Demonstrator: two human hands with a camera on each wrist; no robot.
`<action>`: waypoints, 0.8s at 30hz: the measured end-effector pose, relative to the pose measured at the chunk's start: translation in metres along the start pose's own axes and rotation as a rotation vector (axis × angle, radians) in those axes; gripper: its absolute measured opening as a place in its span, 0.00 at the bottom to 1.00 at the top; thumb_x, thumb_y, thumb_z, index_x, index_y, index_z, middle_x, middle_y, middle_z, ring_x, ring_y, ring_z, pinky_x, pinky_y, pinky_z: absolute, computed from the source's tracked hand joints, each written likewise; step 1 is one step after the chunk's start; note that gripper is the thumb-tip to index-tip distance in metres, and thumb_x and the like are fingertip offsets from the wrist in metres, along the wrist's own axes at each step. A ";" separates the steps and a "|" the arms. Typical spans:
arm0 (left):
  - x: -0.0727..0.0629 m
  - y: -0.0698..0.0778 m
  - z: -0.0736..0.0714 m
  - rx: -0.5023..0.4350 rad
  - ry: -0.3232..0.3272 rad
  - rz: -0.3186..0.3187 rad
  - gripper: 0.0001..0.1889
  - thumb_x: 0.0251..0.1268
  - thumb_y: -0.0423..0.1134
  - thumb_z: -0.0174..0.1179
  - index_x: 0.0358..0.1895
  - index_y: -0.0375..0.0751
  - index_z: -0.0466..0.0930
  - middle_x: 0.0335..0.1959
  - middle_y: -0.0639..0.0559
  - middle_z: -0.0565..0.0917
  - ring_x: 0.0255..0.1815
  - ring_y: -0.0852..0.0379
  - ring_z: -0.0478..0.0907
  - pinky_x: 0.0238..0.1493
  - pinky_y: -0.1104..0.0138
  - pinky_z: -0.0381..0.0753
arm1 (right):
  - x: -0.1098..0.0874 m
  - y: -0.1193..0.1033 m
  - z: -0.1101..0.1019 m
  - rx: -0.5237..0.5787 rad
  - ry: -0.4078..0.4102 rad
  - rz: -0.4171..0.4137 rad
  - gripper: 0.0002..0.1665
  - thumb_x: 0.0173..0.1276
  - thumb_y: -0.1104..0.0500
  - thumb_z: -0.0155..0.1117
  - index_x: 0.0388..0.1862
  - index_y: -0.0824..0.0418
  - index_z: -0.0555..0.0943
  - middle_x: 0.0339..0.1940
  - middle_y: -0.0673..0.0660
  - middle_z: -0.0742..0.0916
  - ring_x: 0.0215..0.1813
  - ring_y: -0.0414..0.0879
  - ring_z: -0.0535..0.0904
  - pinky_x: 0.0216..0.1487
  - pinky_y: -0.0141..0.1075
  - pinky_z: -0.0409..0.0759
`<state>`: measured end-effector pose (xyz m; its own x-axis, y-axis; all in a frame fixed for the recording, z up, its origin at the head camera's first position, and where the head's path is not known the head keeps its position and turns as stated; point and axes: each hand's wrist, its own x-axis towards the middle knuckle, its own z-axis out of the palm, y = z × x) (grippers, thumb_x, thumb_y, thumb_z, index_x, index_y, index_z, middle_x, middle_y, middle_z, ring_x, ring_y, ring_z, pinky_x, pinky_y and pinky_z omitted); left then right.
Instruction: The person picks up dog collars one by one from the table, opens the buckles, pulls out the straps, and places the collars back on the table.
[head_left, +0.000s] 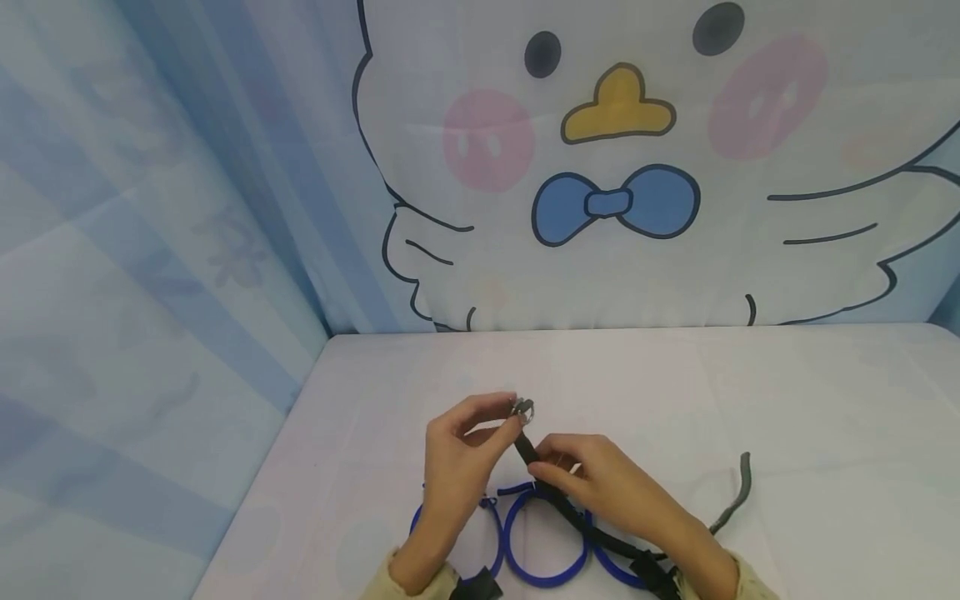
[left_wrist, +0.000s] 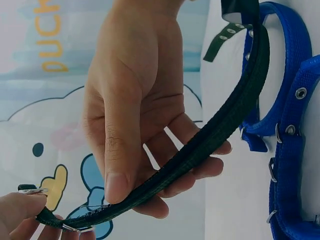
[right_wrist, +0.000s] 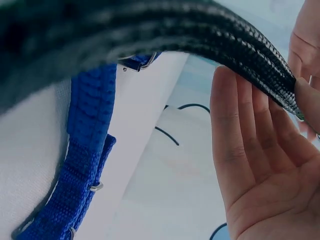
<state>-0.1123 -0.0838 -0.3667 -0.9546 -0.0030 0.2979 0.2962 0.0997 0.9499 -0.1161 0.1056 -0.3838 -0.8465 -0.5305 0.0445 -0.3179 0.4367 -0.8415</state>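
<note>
A dark green collar is held up above the table between my two hands. My left hand pinches it by the metal buckle end, between thumb and fingertips. A little to the right, my right hand grips the strap, with its thumb on one face and fingers behind. From there the strap curves down past my right wrist. Its tail, with metal eyelets, hangs loose. In the right wrist view the padded strap passes close to the camera and hides part of the fingers.
Several blue collars with eyelets and metal rings lie below my hands: a middle loop, a right one, and one in the right wrist view. A pale cloth covers the table. A duck-printed curtain hangs behind it.
</note>
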 end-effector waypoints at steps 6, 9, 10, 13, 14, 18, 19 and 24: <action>0.000 0.000 -0.003 -0.002 0.073 0.047 0.12 0.59 0.33 0.70 0.46 0.44 0.87 0.43 0.51 0.88 0.46 0.56 0.86 0.40 0.62 0.89 | -0.001 0.000 -0.001 -0.020 0.029 0.012 0.13 0.73 0.47 0.61 0.41 0.54 0.84 0.34 0.49 0.87 0.37 0.36 0.82 0.34 0.31 0.82; 0.001 -0.001 -0.005 0.002 0.094 0.059 0.11 0.60 0.32 0.69 0.46 0.44 0.87 0.43 0.51 0.88 0.45 0.56 0.86 0.39 0.63 0.89 | -0.002 0.000 -0.002 -0.025 0.040 0.007 0.11 0.72 0.48 0.63 0.40 0.54 0.84 0.34 0.49 0.87 0.37 0.34 0.81 0.34 0.31 0.83; 0.001 -0.001 -0.005 -0.001 0.097 0.063 0.11 0.61 0.32 0.69 0.46 0.44 0.87 0.43 0.50 0.88 0.44 0.55 0.86 0.39 0.62 0.89 | -0.003 0.001 -0.003 -0.024 0.043 0.004 0.11 0.72 0.48 0.63 0.39 0.54 0.83 0.34 0.49 0.87 0.37 0.34 0.81 0.34 0.31 0.83; 0.001 -0.002 -0.007 -0.017 0.099 0.060 0.12 0.60 0.28 0.68 0.46 0.41 0.86 0.41 0.48 0.88 0.42 0.54 0.87 0.39 0.62 0.89 | -0.004 0.002 -0.004 -0.018 0.043 0.001 0.08 0.72 0.49 0.64 0.39 0.52 0.82 0.34 0.49 0.87 0.38 0.35 0.83 0.37 0.31 0.84; 0.002 -0.003 -0.007 -0.023 0.100 0.057 0.12 0.60 0.27 0.67 0.46 0.41 0.86 0.41 0.47 0.87 0.42 0.53 0.87 0.39 0.62 0.89 | -0.004 0.003 -0.005 -0.016 0.039 0.002 0.08 0.72 0.49 0.64 0.39 0.52 0.82 0.34 0.49 0.88 0.38 0.35 0.83 0.37 0.31 0.84; 0.004 -0.004 -0.012 -0.051 0.107 0.029 0.14 0.59 0.22 0.65 0.46 0.38 0.86 0.39 0.43 0.86 0.41 0.52 0.86 0.39 0.61 0.89 | -0.006 0.004 -0.007 -0.007 0.014 0.002 0.08 0.71 0.52 0.65 0.42 0.54 0.81 0.35 0.49 0.88 0.39 0.35 0.84 0.40 0.30 0.84; 0.005 -0.004 -0.013 -0.061 0.112 0.022 0.14 0.59 0.21 0.64 0.46 0.37 0.86 0.40 0.42 0.86 0.41 0.51 0.86 0.38 0.61 0.89 | -0.006 0.005 -0.008 -0.009 0.009 -0.001 0.08 0.71 0.52 0.65 0.43 0.54 0.81 0.36 0.49 0.88 0.39 0.35 0.84 0.40 0.30 0.84; 0.009 -0.005 -0.022 -0.071 0.147 0.004 0.13 0.60 0.22 0.64 0.46 0.37 0.86 0.41 0.41 0.86 0.40 0.51 0.86 0.38 0.61 0.89 | -0.010 0.008 -0.015 -0.022 0.002 -0.007 0.11 0.70 0.53 0.66 0.46 0.55 0.83 0.37 0.45 0.87 0.40 0.34 0.82 0.38 0.30 0.84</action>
<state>-0.1218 -0.1060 -0.3662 -0.9400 -0.1487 0.3070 0.3061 0.0293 0.9516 -0.1164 0.1255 -0.3832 -0.8452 -0.5320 0.0519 -0.3334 0.4488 -0.8291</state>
